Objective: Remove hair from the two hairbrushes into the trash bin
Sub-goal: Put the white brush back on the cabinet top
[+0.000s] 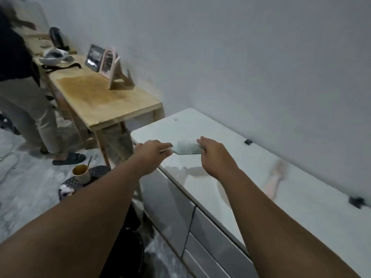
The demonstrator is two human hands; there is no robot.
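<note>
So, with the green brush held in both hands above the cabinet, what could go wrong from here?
1. The green hairbrush is held over the cabinet top, not over a bin, so pulled hair may land on that surface.
2. The left hand grips only the thin handle; a tug from the right hand could twist the brush loose.
3. The pink hairbrush lies near the right forearm and could get knocked.

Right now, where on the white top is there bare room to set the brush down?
Bare white top lies between the held green brush and the pink brush, and behind toward the wall. The near right is crowded by the forearm.

Glossy white countertop (251, 177), wooden table (104, 101)
</note>
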